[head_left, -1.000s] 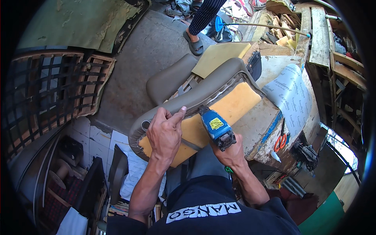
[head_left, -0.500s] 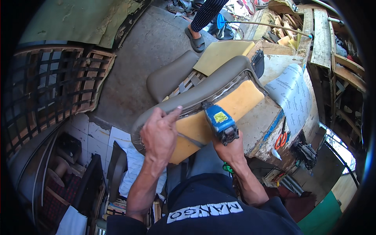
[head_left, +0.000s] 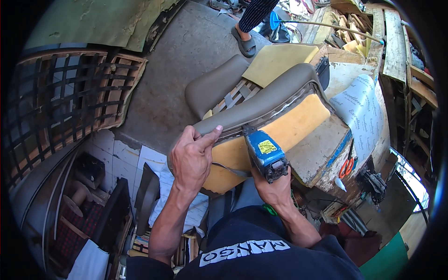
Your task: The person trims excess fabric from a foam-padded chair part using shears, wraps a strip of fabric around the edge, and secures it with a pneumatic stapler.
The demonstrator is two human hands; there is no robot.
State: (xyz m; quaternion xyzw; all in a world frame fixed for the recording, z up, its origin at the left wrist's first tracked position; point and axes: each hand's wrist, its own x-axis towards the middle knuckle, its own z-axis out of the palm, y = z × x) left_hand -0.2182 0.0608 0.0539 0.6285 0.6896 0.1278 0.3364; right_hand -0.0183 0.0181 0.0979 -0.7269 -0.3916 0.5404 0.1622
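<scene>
A chair part covered in grey-brown vinyl (head_left: 266,97), with yellow-orange foam (head_left: 298,116) along its near side, lies across in front of me. My left hand (head_left: 192,158) grips the vinyl's near edge toward the left end, index finger and thumb along the fold; its fingertips are partly hidden. In my right hand (head_left: 275,186) is a blue staple gun (head_left: 266,151), its nose against the seam between vinyl and foam, just right of my left hand. A loose dark strip (head_left: 228,169) hangs over the foam.
Behind lies another padded piece (head_left: 217,84) with a yellow foam sheet (head_left: 280,63). The wooden bench (head_left: 312,151) holds orange-handled scissors (head_left: 346,168) and a printed sheet roll (head_left: 359,112). A webbed frame (head_left: 70,102) leans left. A person's sandalled foot (head_left: 243,42) stands beyond.
The whole view has shifted, so the scene sits farther right. Against the vinyl edge, the staple gun and my left hand have slid slightly left. Both grips are kept.
</scene>
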